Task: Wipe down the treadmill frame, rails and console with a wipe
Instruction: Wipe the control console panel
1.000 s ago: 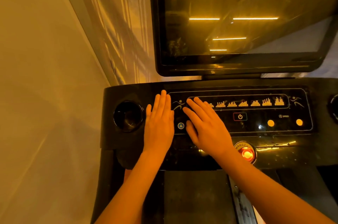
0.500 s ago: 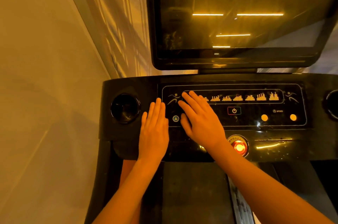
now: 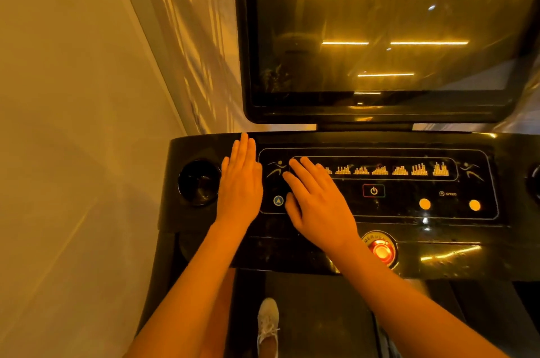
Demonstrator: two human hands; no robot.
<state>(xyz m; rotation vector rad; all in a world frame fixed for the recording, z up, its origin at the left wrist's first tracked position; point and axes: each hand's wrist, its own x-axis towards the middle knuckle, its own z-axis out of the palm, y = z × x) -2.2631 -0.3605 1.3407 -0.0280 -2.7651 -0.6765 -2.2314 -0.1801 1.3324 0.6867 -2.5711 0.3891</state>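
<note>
Oddly, we saw no wipe; it could have lain under a palm. Our left hand [image 3: 241, 182] and right hand [image 3: 318, 203] lay flat, fingers straight, at the left end of the console [image 3: 409, 213]; its length ran rightward, nearer the right hand.

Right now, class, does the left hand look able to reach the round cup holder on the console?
Probably yes. The left hand lies flat on the console, right beside the cup holder, with nothing between them.
</note>
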